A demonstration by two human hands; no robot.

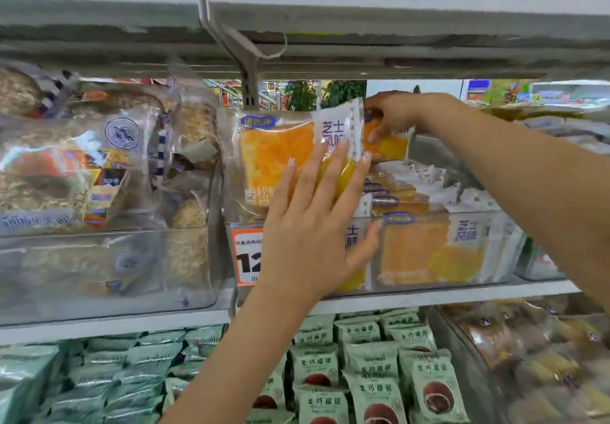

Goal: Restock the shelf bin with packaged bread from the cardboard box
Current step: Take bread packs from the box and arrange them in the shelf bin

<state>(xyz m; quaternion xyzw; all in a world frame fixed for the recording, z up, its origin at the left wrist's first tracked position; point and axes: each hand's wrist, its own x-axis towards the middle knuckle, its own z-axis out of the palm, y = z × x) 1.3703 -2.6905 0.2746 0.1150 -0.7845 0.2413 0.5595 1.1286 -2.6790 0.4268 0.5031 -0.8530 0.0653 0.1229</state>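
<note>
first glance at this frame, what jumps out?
The two hands mid-frame: the left hand lies flat with straight fingers against an upright orange bread packet at the front of the clear shelf bin, while the right hand grips another orange packet behind it. Next, the orange price tag on the bin's front, and the mint-green packets one shelf down.

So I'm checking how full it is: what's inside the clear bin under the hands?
The clear bin holds orange bread packs standing in a row front to back. The left hand presses one upright pack, hiding the packs behind it and the bin's floor.
</note>
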